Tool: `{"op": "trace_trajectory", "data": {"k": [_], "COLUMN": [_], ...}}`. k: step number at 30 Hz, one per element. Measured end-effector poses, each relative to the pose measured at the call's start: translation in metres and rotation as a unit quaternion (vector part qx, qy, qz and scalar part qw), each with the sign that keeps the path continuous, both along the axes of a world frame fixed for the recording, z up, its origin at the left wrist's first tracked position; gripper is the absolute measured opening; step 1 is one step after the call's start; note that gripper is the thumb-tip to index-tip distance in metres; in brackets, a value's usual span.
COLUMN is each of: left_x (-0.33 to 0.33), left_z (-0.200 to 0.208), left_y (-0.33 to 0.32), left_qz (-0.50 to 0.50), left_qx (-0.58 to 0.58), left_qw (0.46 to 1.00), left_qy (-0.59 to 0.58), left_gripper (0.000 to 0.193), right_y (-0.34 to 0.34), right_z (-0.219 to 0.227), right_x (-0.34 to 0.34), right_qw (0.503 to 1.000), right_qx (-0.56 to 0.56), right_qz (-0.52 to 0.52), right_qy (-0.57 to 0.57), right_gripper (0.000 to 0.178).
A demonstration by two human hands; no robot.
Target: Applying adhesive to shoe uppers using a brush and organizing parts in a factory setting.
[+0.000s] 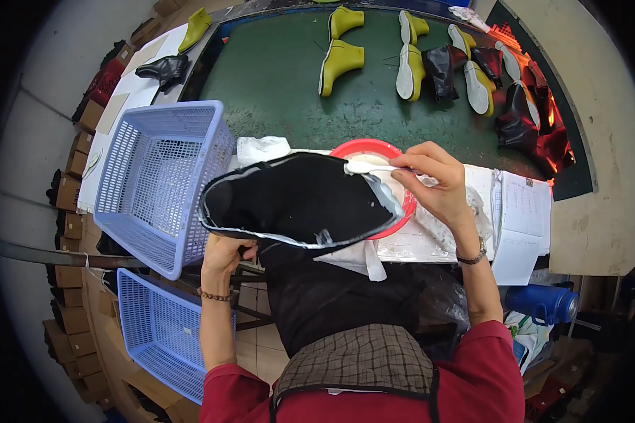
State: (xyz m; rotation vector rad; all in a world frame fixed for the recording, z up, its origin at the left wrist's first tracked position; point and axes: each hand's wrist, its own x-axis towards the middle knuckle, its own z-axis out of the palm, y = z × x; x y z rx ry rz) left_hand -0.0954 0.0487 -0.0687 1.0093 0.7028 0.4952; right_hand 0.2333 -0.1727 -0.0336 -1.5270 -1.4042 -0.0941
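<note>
A black shoe upper (289, 197) is held bottom side up over the near edge of the bench, with a whitish wet-looking band along its rim. My left hand (224, 254) grips it from below near its left end; most of the fingers are hidden beneath it. In my right hand (437, 182) a small white brush (365, 168) is pinched between thumb and fingers. Its white tip touches the far rim of the upper toward the right. Partly hidden behind the upper stands a red bowl (365, 146) with a white, glue-like content.
A blue plastic basket (208, 155) stands at left, with another basket (166, 324) lower down. Several yellow-green boots (342, 63) and dark boots (441, 70) lie on the green surface (275, 77). Written papers (522, 211) lie at right, above a blue bottle (543, 304).
</note>
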Motion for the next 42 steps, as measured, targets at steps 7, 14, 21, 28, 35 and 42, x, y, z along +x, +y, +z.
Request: {"op": "trace_trajectory", "data": {"k": [7,14,21,28,35,42], "left_x": [0.0,0.021,0.029,0.035,0.036,0.05], "left_z": [0.002,0.005,0.006,0.008,0.013,0.015], "left_y": [0.002,-0.016,-0.025,-0.032,-0.037,-0.051], "left_qz": [0.01,-0.125,-0.162,-0.181,-0.25,-0.336], "left_qx": [-0.054,-0.108,-0.103,-0.134,-0.119,-0.147], "left_qw": [0.998,0.986,0.981,0.974,0.961,0.928], "left_qy": [0.009,-0.003,0.031,0.031,0.022,0.072], "left_gripper": [0.036,0.043,0.036,0.027,0.046,0.048], "right_y": [-0.011,0.025,0.02,0.028,0.024,0.049], "right_z": [-0.005,0.015,0.031,0.037,0.047,0.058], "right_x": [-0.002,0.002,0.011,0.008,0.003,-0.003], "right_qw": [0.997,0.999,0.998,0.993,0.992,0.978], "right_qx": [-0.034,-0.028,-0.054,-0.071,-0.084,-0.092], "right_qz": [-0.045,0.028,0.03,0.063,0.077,0.147], "right_qy": [0.048,0.011,-0.015,-0.064,-0.055,-0.114], "right_gripper": [0.016,0.013,0.017,0.018,0.017,0.018]}}
